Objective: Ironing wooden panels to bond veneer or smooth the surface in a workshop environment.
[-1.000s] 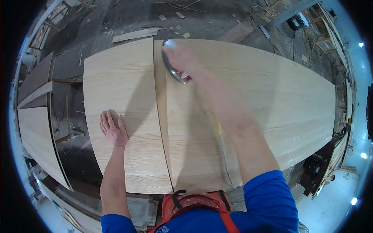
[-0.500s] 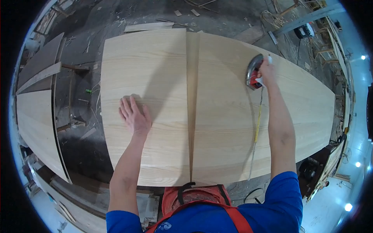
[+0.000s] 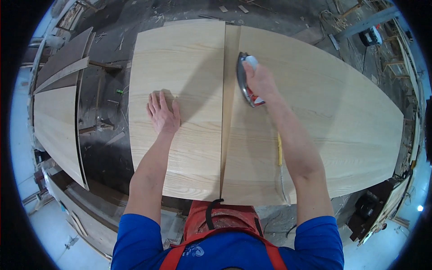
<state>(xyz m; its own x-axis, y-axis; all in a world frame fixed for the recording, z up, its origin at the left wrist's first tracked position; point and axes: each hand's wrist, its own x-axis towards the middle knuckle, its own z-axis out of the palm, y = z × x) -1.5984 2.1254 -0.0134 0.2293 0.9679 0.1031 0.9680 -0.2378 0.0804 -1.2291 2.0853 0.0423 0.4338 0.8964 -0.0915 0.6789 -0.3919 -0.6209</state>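
Observation:
My right hand point(image 3: 262, 83) is closed around the handle of a red and white clothes iron point(image 3: 242, 78). Its silvery sole edge shows on the left side, over the right-hand wood sheet point(image 3: 351, 117) near that sheet's left edge. From the iron a cord, partly yellow point(image 3: 280, 150), runs toward me under my forearm. My left hand point(image 3: 164, 118) lies flat with fingers spread on the left-hand pale wood sheet point(image 3: 180, 58). A narrow, slightly darker strip point(image 3: 228, 103) runs between the two sheets.
Another set of boards point(image 3: 56, 112) stands to the left, across a gap over the dark floor. Wood scraps point(image 3: 243, 9) litter the floor beyond the sheets. A dark cabinet-like object point(image 3: 369, 209) is at the lower right. My red apron point(image 3: 225, 220) is close to the near edge.
My right hand has carried the iron left across the right-hand sheet, close to the strip between the sheets. My left hand stays flat. The whole view has shifted slightly.

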